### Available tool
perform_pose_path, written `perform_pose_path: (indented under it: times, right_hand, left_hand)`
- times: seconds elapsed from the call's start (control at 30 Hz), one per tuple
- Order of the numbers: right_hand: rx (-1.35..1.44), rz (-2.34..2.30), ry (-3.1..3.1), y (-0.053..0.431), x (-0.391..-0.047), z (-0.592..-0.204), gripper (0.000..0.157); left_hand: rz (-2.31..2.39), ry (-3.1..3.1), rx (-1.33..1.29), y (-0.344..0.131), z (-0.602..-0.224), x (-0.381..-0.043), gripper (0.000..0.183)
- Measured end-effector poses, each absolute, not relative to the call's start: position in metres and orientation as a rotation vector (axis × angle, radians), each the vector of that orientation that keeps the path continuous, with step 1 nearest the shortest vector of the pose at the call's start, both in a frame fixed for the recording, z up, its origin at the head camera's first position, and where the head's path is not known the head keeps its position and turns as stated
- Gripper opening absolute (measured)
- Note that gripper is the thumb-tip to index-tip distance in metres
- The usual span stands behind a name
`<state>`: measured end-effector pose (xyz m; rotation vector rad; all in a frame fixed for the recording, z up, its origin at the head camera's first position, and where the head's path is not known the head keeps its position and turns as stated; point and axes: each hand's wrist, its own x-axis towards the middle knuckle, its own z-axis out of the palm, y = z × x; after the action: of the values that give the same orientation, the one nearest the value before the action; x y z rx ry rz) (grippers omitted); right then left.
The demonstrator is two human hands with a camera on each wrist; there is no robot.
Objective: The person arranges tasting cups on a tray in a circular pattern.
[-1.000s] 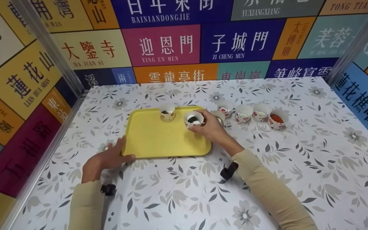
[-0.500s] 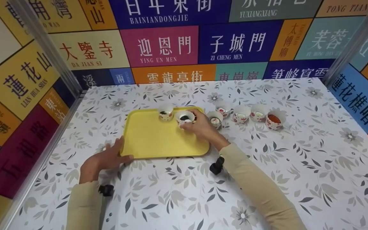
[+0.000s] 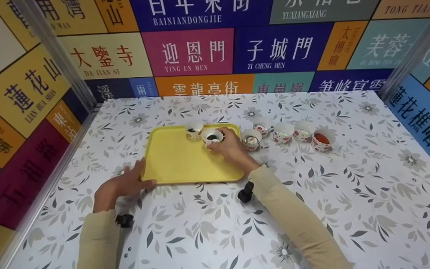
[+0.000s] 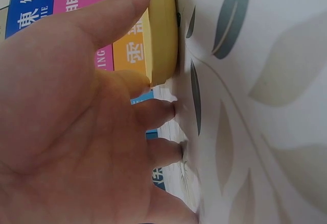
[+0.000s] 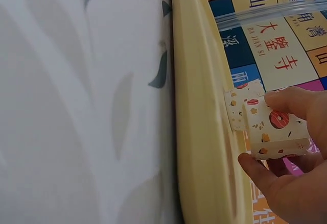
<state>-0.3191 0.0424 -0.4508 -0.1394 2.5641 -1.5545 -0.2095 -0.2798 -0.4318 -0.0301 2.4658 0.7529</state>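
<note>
My right hand (image 3: 228,145) grips a paper cup (image 3: 212,137) with a donut print and dark and white contents. It is over the back right part of the yellow tray (image 3: 177,164), close beside another paper cup (image 3: 194,130) with dark contents. Whether the held cup touches the tray cannot be told. At the tray's front left corner rests my left hand (image 3: 123,183), its thumb (image 4: 122,7) against the rim. Its other fingers are spread, with several tips down at the tabletop. In the right wrist view, thumb and fingers hold the cup (image 5: 276,124) from its sides.
Right of the tray stand several more paper cups, the nearest cup (image 3: 251,140) close to the tray edge. Farthest right is a cup (image 3: 321,140) with orange-red contents. The floral tabletop (image 3: 200,224) is bounded by printed sign panels (image 3: 189,52) behind and at the sides.
My right hand has carried the cup leftward over the tray, up beside the other cup there. The left hand has stayed at the tray corner.
</note>
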Motion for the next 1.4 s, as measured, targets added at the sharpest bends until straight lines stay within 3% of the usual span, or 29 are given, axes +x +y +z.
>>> perform_pose_path:
  times: [0.23, 0.5, 1.4]
  right_hand:
    - [-0.104, -1.542, 2.523, 0.037, -0.326, -0.451, 0.060]
    - [-0.071, -1.467, 2.533, 0.036, -0.332, -0.448, 0.069]
    - [-0.105, -1.545, 2.514, 0.028, -0.336, -0.451, 0.070]
  left_hand:
    - [0.749, 2.462, -0.031, -0.280, -0.431, -0.210, 0.106]
    - [0.779, 2.455, 0.029, -0.280, -0.430, -0.209, 0.107]
    - [0.755, 2.464, 0.015, -0.281, -0.430, -0.210, 0.106]
